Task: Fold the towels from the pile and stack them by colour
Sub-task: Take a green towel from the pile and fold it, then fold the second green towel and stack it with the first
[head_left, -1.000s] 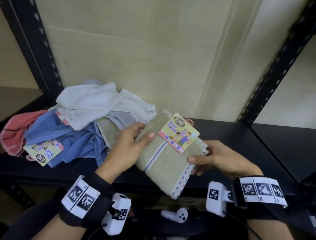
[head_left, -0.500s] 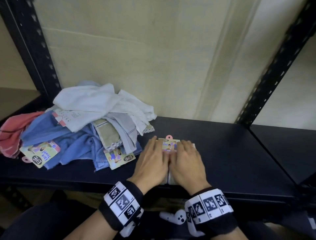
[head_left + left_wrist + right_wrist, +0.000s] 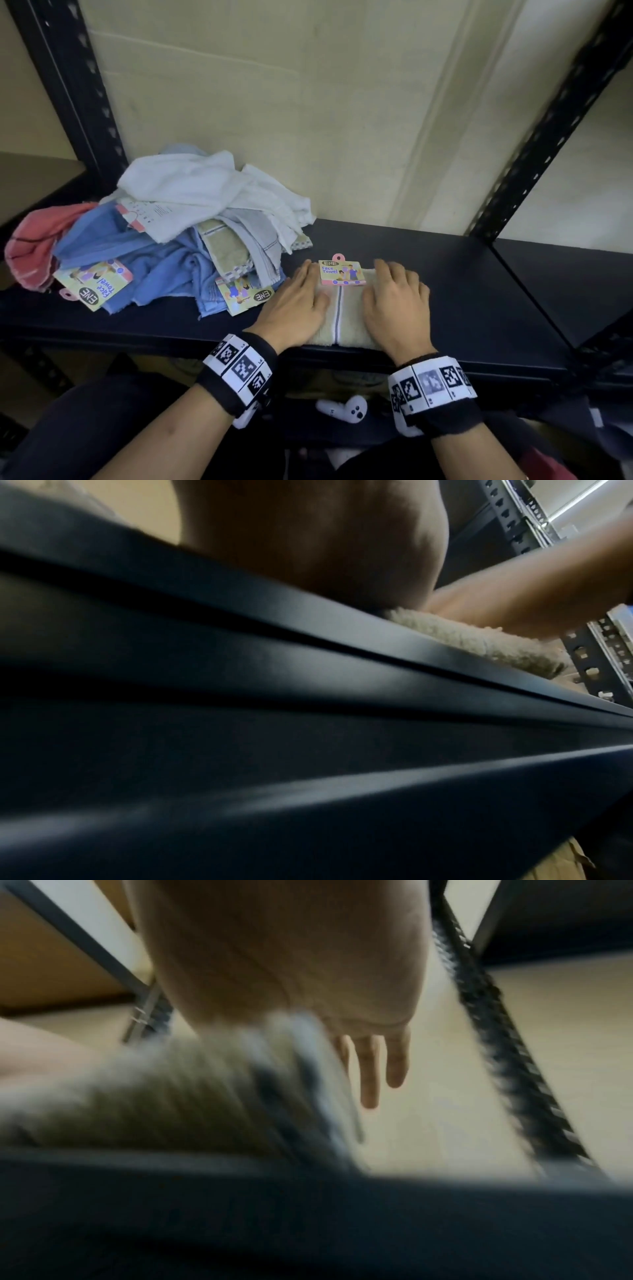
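Observation:
A folded beige towel (image 3: 344, 317) with a blue stripe and a "Face Towel" card (image 3: 341, 272) lies flat at the front edge of the dark shelf (image 3: 479, 291). My left hand (image 3: 298, 305) rests flat on its left half, fingers straight. My right hand (image 3: 394, 301) presses flat on its right half. The right wrist view, blurred, shows straight fingers (image 3: 371, 1069) over the towel (image 3: 154, 1096). In the left wrist view the towel's edge (image 3: 479, 645) sticks out under the palm (image 3: 308, 547). A loose pile of towels (image 3: 164, 240) lies to the left.
The pile holds white (image 3: 191, 192), blue (image 3: 164, 270), pink (image 3: 37, 240) and beige (image 3: 226, 250) towels with paper cards. Black perforated uprights (image 3: 68, 85) (image 3: 548, 130) frame the bay. A white controller (image 3: 346, 409) lies below the shelf. Bare shelf extends right of the hands.
The beige towel, held in the air a second ago, was laid on the shelf. Both hands pressed together on it, then slid apart sideways, uncovering its striped middle.

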